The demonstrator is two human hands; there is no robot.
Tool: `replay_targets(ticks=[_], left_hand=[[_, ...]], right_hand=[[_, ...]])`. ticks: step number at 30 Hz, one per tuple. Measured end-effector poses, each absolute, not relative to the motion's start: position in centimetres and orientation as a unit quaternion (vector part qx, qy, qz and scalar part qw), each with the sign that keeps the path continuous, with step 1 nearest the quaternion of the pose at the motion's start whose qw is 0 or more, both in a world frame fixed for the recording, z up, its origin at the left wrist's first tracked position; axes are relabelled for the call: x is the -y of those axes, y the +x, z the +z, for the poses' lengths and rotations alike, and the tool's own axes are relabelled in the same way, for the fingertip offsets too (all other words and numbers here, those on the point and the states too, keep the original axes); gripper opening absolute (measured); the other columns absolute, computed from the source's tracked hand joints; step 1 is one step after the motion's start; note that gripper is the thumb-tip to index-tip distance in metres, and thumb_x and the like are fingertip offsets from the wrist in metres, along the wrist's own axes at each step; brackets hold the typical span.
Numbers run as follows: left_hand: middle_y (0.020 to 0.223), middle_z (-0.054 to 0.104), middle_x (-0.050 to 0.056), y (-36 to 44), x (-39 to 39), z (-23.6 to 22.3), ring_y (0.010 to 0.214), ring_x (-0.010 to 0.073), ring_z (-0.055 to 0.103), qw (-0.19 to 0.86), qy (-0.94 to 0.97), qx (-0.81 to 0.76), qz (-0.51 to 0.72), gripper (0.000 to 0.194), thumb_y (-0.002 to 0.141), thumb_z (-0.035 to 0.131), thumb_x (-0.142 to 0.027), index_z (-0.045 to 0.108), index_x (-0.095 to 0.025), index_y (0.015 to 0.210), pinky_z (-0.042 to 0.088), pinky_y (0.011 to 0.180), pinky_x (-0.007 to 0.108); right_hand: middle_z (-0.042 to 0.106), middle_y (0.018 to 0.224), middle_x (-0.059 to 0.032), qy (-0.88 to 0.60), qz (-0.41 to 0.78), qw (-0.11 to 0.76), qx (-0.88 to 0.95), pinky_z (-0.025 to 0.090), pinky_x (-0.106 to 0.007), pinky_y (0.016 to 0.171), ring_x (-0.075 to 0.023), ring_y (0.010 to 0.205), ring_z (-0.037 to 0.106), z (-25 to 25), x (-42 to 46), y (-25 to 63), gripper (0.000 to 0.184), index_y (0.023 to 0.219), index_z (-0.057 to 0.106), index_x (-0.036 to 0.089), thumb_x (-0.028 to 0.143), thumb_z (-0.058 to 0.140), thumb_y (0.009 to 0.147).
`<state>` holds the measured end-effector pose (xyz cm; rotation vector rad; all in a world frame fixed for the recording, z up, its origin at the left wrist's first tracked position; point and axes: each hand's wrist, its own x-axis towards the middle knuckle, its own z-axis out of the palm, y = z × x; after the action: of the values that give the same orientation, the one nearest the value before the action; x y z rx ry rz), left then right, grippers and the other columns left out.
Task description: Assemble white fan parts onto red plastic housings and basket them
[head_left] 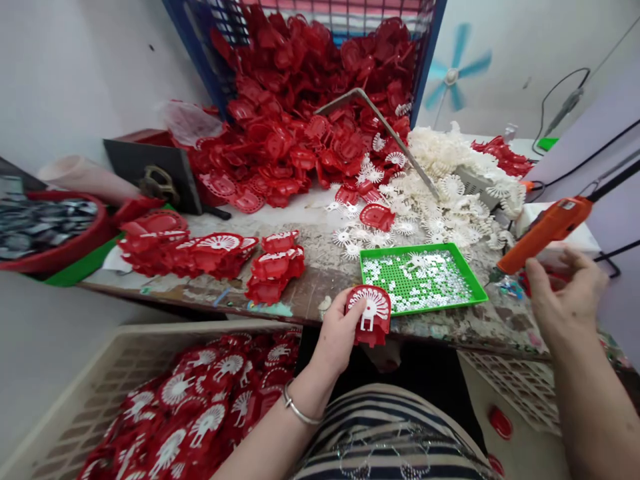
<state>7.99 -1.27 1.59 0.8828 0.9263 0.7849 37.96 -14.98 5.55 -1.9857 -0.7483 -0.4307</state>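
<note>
1. The left hand [337,333] was clamped on a red plastic part [381,328], thumb on top, at the front edge of the worn bench [320,287].
2. On the face of that part lay 1 white fan-shaped piece [370,307], its 2 legs pointing toward the person.
3. The right hand [570,300] was well apart from the left, its fingers parted just beside the lower end of an orange power tool [547,233]; whether they touched it, I could not tell.
4. Just beyond the held part sat a green tray [473,272], strewn with small pale bits [450,287].
5. To the left on the bench stood stacked red parts [275,267].
6. Behind the tray spread a heap of white pieces [445,160]; farther back, red parts spilled from a blue crate [426,60].
7. Below the bench at left, a pale crate [65,407] held many red parts with white fans.
</note>
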Motion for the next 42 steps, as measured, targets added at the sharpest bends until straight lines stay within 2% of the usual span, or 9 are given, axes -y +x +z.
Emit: replay_targets(ticks=[4, 12, 15, 17, 21, 26, 30, 36, 42], left_hand=[[0.087, 0.072, 0.002, 8.0, 1.2, 1.6, 0.071, 0.0135, 0.064, 0.729, 0.402, -0.423, 0.358, 0.041, 0.069, 0.076, -0.038, 0.064, -0.016, 0.101, 0.052, 0.069, 0.027], [0.078, 0.073, 0.001, 8.0, 1.2, 1.9, 0.064, 0.0144, 0.064, 0.739, 0.383, -0.427, 0.353, 0.038, 0.064, 0.079, -0.036, 0.065, -0.017, 0.094, 0.051, 0.063, 0.027], [0.078, 0.072, 0.002, 8.0, 1.1, 2.0, 0.064, 0.0145, 0.063, 0.734, 0.392, -0.432, 0.348, 0.038, 0.065, 0.079, -0.036, 0.066, -0.016, 0.095, 0.051, 0.063, 0.027], [0.079, 0.072, 0.001, 8.0, 1.0, 2.0, 0.065, 0.0141, 0.063, 0.734, 0.395, -0.433, 0.343, 0.039, 0.065, 0.079, -0.036, 0.066, -0.016, 0.095, 0.051, 0.063, 0.027], [0.079, 0.072, 0.001, 8.0, 0.9, 1.9, 0.065, 0.0141, 0.063, 0.736, 0.394, -0.436, 0.336, 0.04, 0.064, 0.08, -0.037, 0.065, -0.015, 0.094, 0.051, 0.063, 0.027], [0.077, 0.071, 0.002, 8.0, 0.9, 2.1, 0.064, 0.0149, 0.063, 0.73, 0.402, -0.439, 0.336, 0.038, 0.065, 0.078, -0.038, 0.064, -0.016, 0.093, 0.051, 0.063, 0.028], [0.076, 0.07, 0.002, 8.1, 1.0, 2.2, 0.062, 0.0144, 0.062, 0.733, 0.396, -0.435, 0.341, 0.039, 0.064, 0.078, -0.039, 0.064, -0.015, 0.092, 0.051, 0.061, 0.027], [0.078, 0.072, 0.002, 8.0, 1.0, 2.1, 0.064, 0.014, 0.063, 0.733, 0.398, -0.439, 0.334, 0.041, 0.065, 0.077, -0.039, 0.062, -0.015, 0.096, 0.053, 0.062, 0.026], [0.08, 0.071, 0.002, 8.0, 0.9, 2.1, 0.064, 0.0126, 0.063, 0.726, 0.414, -0.436, 0.334, 0.042, 0.067, 0.075, -0.039, 0.062, -0.013, 0.098, 0.052, 0.061, 0.025]], right_hand=[[0.053, 0.119, -0.0197, -0.781, -0.033, 0.571, 0.251, 0.047, -0.039, 0.079, -0.0223, 0.093, 0.057, 6.1, 12.8, 40.2, 0.078, 0.127, 0.043, 0.013, 0.054, 0.072, 0.067], [0.059, 0.106, -0.0165, -0.779, -0.004, 0.563, 0.277, 0.048, -0.037, 0.077, -0.0186, 0.084, 0.057, 5.3, 10.6, 40.9, 0.062, 0.107, 0.054, 0.013, 0.058, 0.07, 0.067], [0.045, 0.13, -0.0264, -0.795, -0.12, 0.522, 0.285, 0.048, -0.039, 0.08, -0.0228, 0.098, 0.057, 5.2, 12.0, 39.4, 0.078, 0.13, 0.041, 0.009, 0.049, 0.073, 0.072], [0.051, 0.124, -0.0245, -0.797, -0.157, 0.45, 0.37, 0.049, -0.04, 0.082, -0.0235, 0.097, 0.059, 5.0, 12.6, 37.8, 0.061, 0.129, 0.044, 0.009, 0.046, 0.061, 0.084], [0.068, 0.102, -0.0116, -0.771, -0.055, 0.32, 0.548, 0.052, -0.042, 0.088, -0.0241, 0.096, 0.065, 3.4, 10.9, 35.3, 0.031, 0.107, 0.064, 0.018, 0.041, 0.049, 0.092], [0.069, 0.108, -0.0164, -0.747, -0.001, 0.254, 0.615, 0.053, -0.048, 0.093, -0.0288, 0.104, 0.065, 1.4, 7.6, 33.8, 0.033, 0.105, 0.067, 0.013, 0.033, 0.048, 0.088], [0.069, 0.113, -0.0096, -0.714, 0.037, 0.224, 0.663, 0.055, -0.039, 0.093, -0.0227, 0.104, 0.067, 1.8, 7.8, 32.8, 0.036, 0.116, 0.065, 0.02, 0.033, 0.041, 0.093], [0.064, 0.122, -0.0207, -0.739, 0.035, 0.217, 0.637, 0.047, -0.056, 0.102, -0.0345, 0.119, 0.059, 1.7, 7.1, 32.0, 0.043, 0.12, 0.063, 0.012, 0.036, 0.041, 0.093], [0.068, 0.119, -0.0078, -0.707, 0.104, 0.254, 0.651, 0.055, -0.041, 0.094, -0.023, 0.107, 0.066, 4.9, 10.0, 29.1, 0.037, 0.122, 0.062, 0.024, 0.04, 0.04, 0.097]])
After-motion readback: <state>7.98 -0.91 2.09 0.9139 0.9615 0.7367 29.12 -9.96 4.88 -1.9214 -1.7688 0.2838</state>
